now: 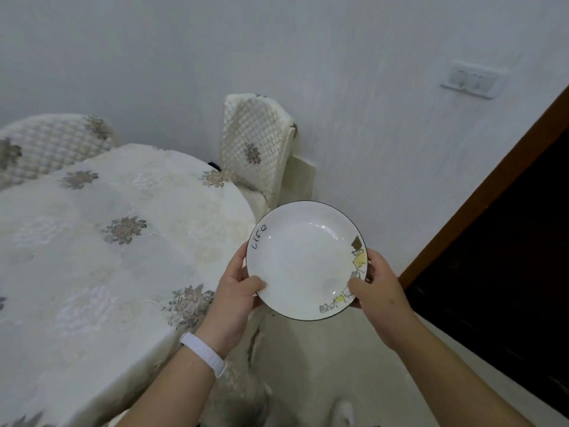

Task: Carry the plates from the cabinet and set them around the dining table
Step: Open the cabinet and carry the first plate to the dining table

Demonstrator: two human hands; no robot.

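Off the counter's (92, 241) 3 o'clock edge: fingers (255, 286) of both hands are gripping the plate (304, 260) rim, thumbs pressing on top at its 8 and 4 o'clock, the rest going underneath. Plate is hanging roughly level in air, round, so no long axis to mind. Counter is lying at the plate's 9 o'clock, making left hand (237, 291) nearer than right hand (378, 288). Both forearms are reaching forward, converging on it.
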